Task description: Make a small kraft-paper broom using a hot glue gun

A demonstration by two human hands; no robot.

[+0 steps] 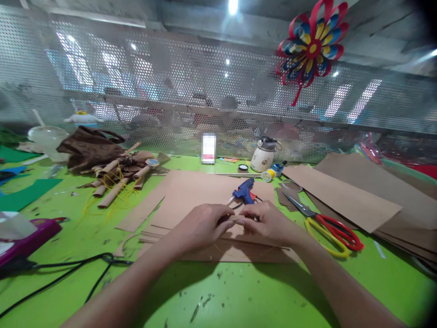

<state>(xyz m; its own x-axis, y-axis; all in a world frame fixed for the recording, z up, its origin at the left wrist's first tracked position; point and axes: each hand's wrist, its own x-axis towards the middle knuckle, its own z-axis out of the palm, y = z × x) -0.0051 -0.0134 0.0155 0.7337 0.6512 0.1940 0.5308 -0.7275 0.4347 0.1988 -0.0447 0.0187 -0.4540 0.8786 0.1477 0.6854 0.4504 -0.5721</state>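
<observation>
A: Where's the little brown piece, and is there room around it?

B: Between the hands, over the paper stack. Left hand has its fingers pinching the left end, right hand the right end. Too small to make out more.

A: Edges?

B: Stack's near edge is a bit nearer than the hands, then it's green desk all the way to the near side. On the left, a black cable cuts across.

A: Anything in the way?

B: Glue gun, yeah, lying on the stack just on the far side of the fingers. Scissors sit right of the right hand, blades pointing far left, brown sheets beyond. Far left there's a heap of paper rolls. Bottle and yellow spool are far side, near the mesh wall.
</observation>
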